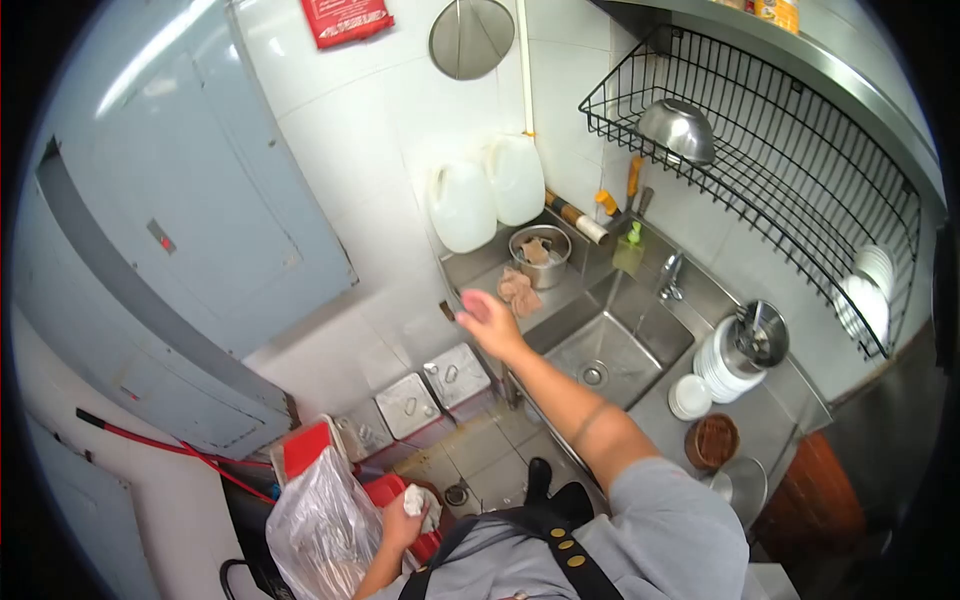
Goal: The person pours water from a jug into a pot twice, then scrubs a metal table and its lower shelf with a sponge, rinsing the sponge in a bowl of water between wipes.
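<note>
My right hand (487, 322) is stretched out past the front left corner of the sink counter, fingers apart and nothing in it. Close beyond it on the counter lies a crumpled brown cloth (519, 291), beside a steel pot (541, 257) with another brown cloth in it. Low by my body, my left hand (403, 522) is closed around a crumpled white cloth (415, 503). That hand is beside a clear plastic bag (322, 525) and over a red bin (388, 488).
Water runs from the faucet (672, 277) into the steel sink (574, 351). Stacked white plates (716, 362) and a brown basket (712, 441) stand on the right counter. A wire rack (745, 190) hangs above. Lidded square containers (407, 405) line the left wall.
</note>
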A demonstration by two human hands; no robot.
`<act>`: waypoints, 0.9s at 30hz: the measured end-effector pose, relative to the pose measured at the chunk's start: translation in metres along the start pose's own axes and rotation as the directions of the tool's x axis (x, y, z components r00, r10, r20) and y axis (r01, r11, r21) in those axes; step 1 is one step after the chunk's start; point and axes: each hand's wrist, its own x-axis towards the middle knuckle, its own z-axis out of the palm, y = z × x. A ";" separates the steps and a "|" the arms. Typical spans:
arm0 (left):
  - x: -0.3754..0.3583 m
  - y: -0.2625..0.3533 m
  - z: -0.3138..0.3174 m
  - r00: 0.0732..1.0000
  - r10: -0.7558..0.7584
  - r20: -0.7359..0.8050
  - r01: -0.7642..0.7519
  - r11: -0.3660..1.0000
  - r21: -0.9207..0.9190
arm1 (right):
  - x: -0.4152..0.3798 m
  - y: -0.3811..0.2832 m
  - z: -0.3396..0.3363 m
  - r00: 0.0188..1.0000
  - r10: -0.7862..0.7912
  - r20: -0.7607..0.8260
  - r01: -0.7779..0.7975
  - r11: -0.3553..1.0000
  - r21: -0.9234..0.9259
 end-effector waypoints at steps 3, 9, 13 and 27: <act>-0.005 0.020 -0.012 0.998 -0.064 -0.019 0.065 0.995 0.072 | 0.141 -0.022 0.023 0.998 -0.044 0.037 0.053 0.951 -0.304; -0.037 0.034 -0.016 0.909 -0.333 -0.252 0.339 0.940 -0.017 | 0.289 -0.024 0.069 0.961 0.246 -0.128 -0.271 0.930 -0.249; -0.041 0.040 -0.021 0.878 -0.414 -0.241 0.421 0.907 -0.024 | 0.322 0.001 0.076 0.937 0.244 -0.250 -0.254 0.967 -0.006; 0.117 -0.032 -0.083 0.874 -0.226 0.430 0.444 0.730 -0.519 | 0.165 -0.013 -0.008 0.855 0.273 -0.440 -0.132 0.936 0.325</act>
